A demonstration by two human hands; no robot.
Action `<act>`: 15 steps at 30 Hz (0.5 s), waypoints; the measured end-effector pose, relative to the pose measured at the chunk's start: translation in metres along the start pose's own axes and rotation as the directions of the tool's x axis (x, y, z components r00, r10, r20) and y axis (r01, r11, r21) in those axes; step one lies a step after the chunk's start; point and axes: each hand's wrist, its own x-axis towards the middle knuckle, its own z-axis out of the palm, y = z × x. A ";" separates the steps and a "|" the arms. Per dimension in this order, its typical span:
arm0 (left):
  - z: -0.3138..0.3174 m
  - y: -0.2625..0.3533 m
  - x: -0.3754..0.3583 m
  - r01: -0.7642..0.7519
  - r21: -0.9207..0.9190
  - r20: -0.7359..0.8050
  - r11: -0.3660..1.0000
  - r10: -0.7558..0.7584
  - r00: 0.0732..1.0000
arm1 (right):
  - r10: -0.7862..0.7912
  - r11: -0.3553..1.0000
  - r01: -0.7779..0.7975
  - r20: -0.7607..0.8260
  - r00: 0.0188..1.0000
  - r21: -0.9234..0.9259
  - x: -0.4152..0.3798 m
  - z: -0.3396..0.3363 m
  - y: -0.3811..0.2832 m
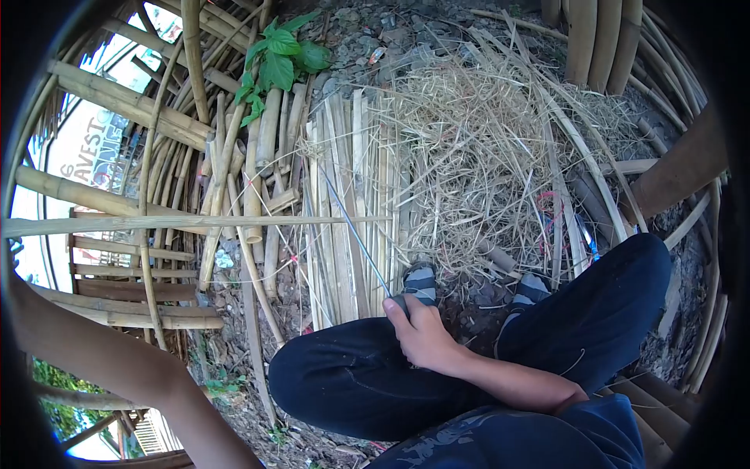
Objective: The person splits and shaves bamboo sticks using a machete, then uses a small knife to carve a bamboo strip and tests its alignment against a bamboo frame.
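Note:
My right hand [422, 334], near my bent knee, is wrapped round the dark handle of a long thin blade [353, 233]. The blade points up and away over a row of split bamboo strips [340, 148]. My left arm reaches out to the left edge, where the hand is lost in the dark border. One long bamboo strip [164, 224] runs level from that left edge, crossing above the row and ending just right of the blade.
A heap of shavings [476, 148] lies on the ground beyond my feet. Bamboo poles [129, 102] form a frame at the left, with cut bamboo pieces [254, 187] beside it. A leafy green plant [277, 59] grows at the top. Thick brown poles [598, 43] stand upper right.

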 end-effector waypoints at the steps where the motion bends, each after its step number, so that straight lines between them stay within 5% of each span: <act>1: -0.017 0.006 0.014 0.097 -0.096 0.202 0.991 -0.076 0.976 | -0.139 0.990 0.139 0.008 0.990 -0.022 -0.006 0.002 -0.010; 2: -0.019 0.008 0.015 0.212 -0.166 0.405 0.963 -0.130 0.905 | -0.275 0.960 0.276 0.016 0.961 -0.040 -0.013 0.003 -0.024; 3: -0.020 0.015 0.013 0.363 -0.175 0.455 0.915 -0.251 0.854 | -0.208 0.978 0.210 0.106 0.972 -0.006 -0.023 0.000 -0.043; 6: -0.028 0.019 0.008 0.349 -0.196 0.503 0.916 -0.211 0.838 | -0.289 0.953 0.259 0.207 0.935 0.158 -0.042 0.001 -0.080; 12: -0.030 0.032 -0.008 0.200 -0.124 0.316 0.972 -0.152 0.936 | -0.479 0.874 0.444 0.203 0.854 0.197 -0.047 0.011 -0.081; 15: -0.035 0.035 -0.009 0.180 -0.088 0.283 0.980 -0.148 0.948 | -0.383 0.919 0.392 0.165 0.909 -0.028 -0.031 0.008 -0.048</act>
